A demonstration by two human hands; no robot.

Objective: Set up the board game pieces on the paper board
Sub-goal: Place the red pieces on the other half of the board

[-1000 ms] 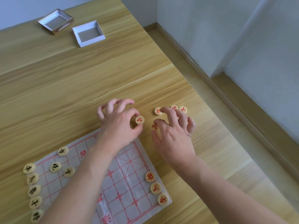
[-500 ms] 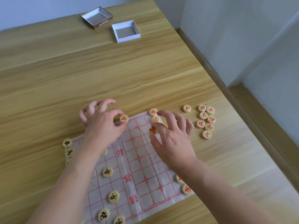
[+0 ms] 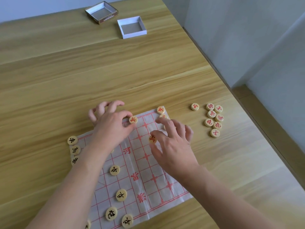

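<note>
The paper board (image 3: 148,176) with its red grid lies on the wooden table. My left hand (image 3: 112,128) pinches a red-lettered round piece (image 3: 133,120) over the board's far edge. My right hand (image 3: 173,142) pinches another red-lettered piece (image 3: 152,139) with thumb and finger above the grid. Two red pieces (image 3: 160,110) sit at the far right corner, one partly hidden by my fingers. Black-lettered pieces (image 3: 115,170) stand along the left side and near edge. A loose cluster of red pieces (image 3: 212,118) lies on the table to the right.
Two open box halves stand at the table's far end: a brown-sided one (image 3: 101,12) and a white one (image 3: 132,27). The table's right edge (image 3: 247,116) runs close past the loose pieces, with floor and wall beyond.
The view has swung left and down, so the board and loose pieces sit more centrally. Both hands have come from the loose cluster to the board, each carrying a red piece.
</note>
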